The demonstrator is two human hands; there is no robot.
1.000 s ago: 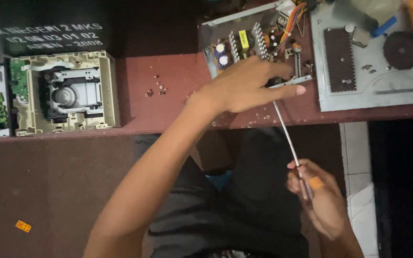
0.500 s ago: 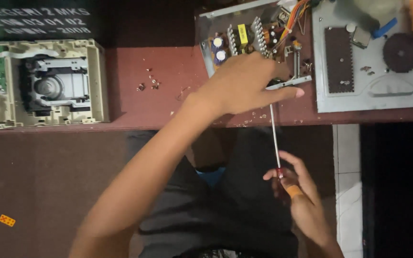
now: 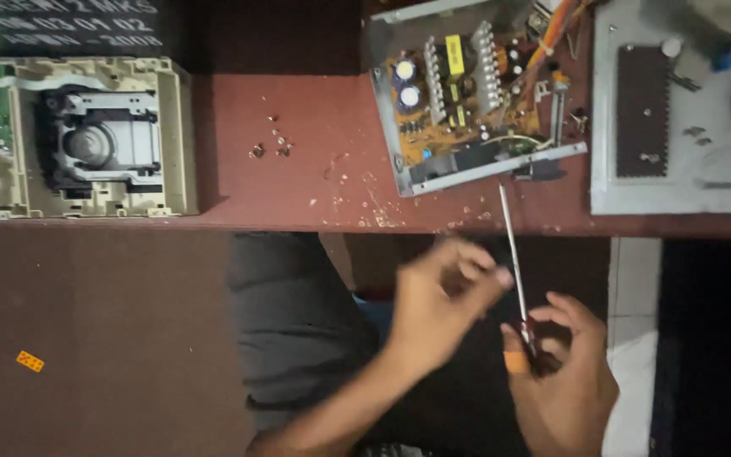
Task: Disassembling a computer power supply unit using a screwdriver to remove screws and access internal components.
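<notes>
Since the earlier frame, left hand [image 3: 442,292] has come off the power supply board and now hangs blurred below the surface [image 3: 315,186] edge, fingers loosely curled, grip released, holding nothing. I note the right hand [image 3: 564,381] clenched on the handle of the long screwdriver [image 3: 513,258], just beside the left. Shaft runs up and slightly left; tip sits at the near edge of the open metal tray [image 3: 488,169]. Tray contents: yellow-brown circuit board [image 3: 458,93] with capacitors, finned heat sinks and coloured wires. Left of it, loose screws [image 3: 271,148] lie on the red surface. Far left, a beige open drive casing [image 3: 86,140] holds a dark disc mechanism. Right, a grey metal panel [image 3: 678,190] carries a dark perforated strip.
</notes>
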